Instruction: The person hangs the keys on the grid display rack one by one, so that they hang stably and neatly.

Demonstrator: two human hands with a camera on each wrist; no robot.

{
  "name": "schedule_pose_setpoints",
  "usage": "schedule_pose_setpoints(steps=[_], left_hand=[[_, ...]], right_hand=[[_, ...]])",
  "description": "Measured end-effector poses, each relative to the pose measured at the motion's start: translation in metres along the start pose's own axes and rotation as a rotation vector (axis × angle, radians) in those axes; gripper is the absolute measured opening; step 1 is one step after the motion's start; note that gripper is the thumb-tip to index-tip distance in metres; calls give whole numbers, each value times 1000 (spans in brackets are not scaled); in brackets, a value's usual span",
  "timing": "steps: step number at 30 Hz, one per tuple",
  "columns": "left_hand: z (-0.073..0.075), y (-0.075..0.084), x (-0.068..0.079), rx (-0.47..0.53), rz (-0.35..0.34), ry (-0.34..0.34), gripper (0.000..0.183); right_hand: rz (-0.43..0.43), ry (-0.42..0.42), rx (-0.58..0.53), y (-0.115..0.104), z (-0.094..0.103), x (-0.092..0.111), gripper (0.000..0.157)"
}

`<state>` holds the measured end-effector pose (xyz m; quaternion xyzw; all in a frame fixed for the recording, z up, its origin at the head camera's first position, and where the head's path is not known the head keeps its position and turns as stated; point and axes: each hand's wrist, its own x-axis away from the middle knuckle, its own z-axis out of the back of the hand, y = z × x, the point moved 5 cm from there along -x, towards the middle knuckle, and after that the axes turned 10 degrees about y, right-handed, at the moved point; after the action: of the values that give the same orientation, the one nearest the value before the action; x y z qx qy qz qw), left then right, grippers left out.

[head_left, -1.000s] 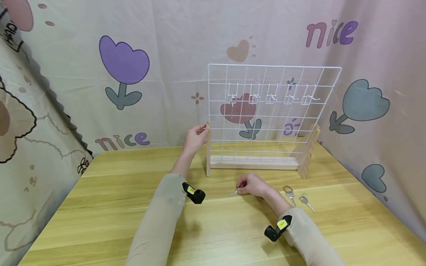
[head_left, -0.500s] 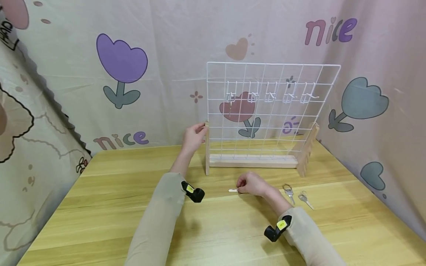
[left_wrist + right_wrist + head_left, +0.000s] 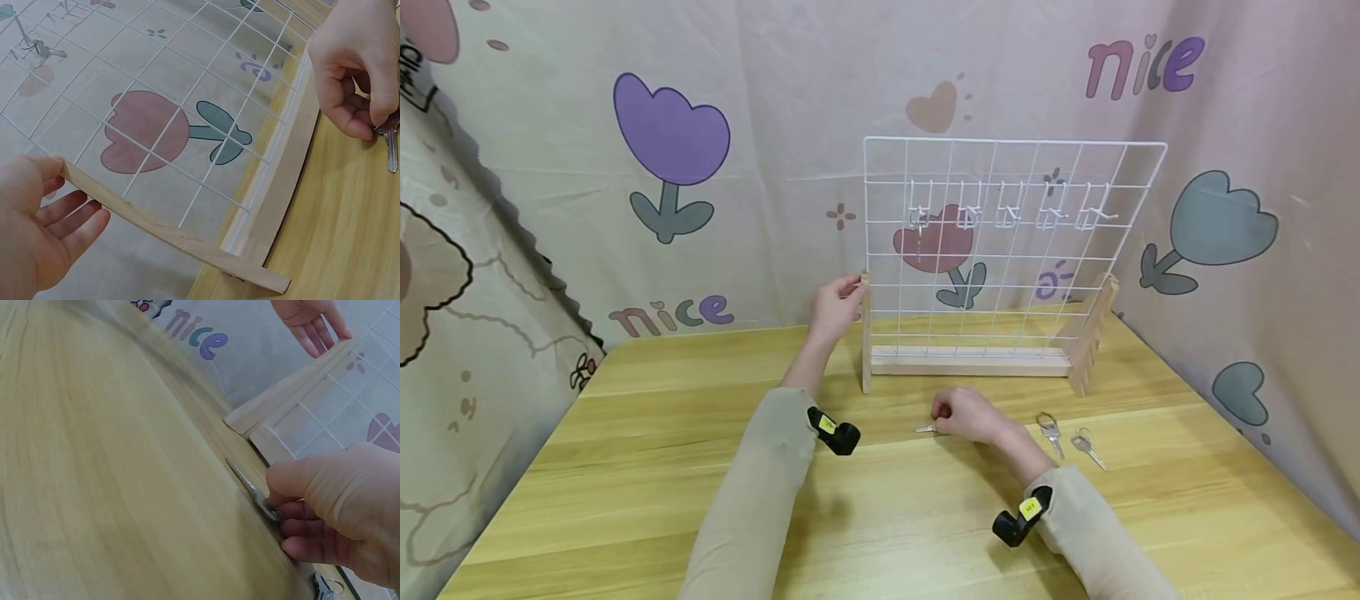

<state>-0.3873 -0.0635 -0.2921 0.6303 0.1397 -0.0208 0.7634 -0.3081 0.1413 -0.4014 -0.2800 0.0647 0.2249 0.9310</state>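
Observation:
A key (image 3: 924,428) is pinched by my right hand (image 3: 968,414) low over the table, its blade pointing left in the head view; my fingers cover most of its head. My left hand (image 3: 835,308) grips the top of the left wooden upright (image 3: 867,346) of a white wire grid rack (image 3: 992,285), thumb on the wood and the other fingers loosely bent in the left wrist view. On the leftmost hook hangs a key on a ring (image 3: 44,51). Right of my right hand lie a key with a large ring (image 3: 1050,433) and another key (image 3: 1088,450).
Several white hooks (image 3: 1009,208) line up across the grid. A wooden base bar (image 3: 970,365) joins the uprights at the bottom. The wooden table (image 3: 647,467) ends at a printed curtain (image 3: 790,100) behind, with more cloth at both sides.
The key in my right hand turns slightly between the fingers. Both hands stay in nearly the same places, and the head view shifts a little.

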Motion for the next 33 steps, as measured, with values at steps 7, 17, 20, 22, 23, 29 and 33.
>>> schedule_pose_setpoints(steps=[7,17,20,22,23,29,33], left_hand=[[1,0,-1,-12,-5,-3,39],[1,0,0,-4,-3,-5,39],[1,0,-1,-8,-5,-2,39],[2,0,-1,-16,-7,-1,39],[2,0,-1,-17,-8,-1,39],[1,0,-1,-6,-5,-6,39],[1,0,-1,1,-2,-4,39]], right_hand=[[39,-33,-170,9,2,0,11],[-36,-75,-237,19,2,1,11],[-58,-75,-264,19,2,1,7],[-76,-75,-291,19,2,2,6],[-82,-75,-304,19,2,2,5],[-93,-73,-340,20,2,2,3],[-86,-70,-343,20,1,3,3]])
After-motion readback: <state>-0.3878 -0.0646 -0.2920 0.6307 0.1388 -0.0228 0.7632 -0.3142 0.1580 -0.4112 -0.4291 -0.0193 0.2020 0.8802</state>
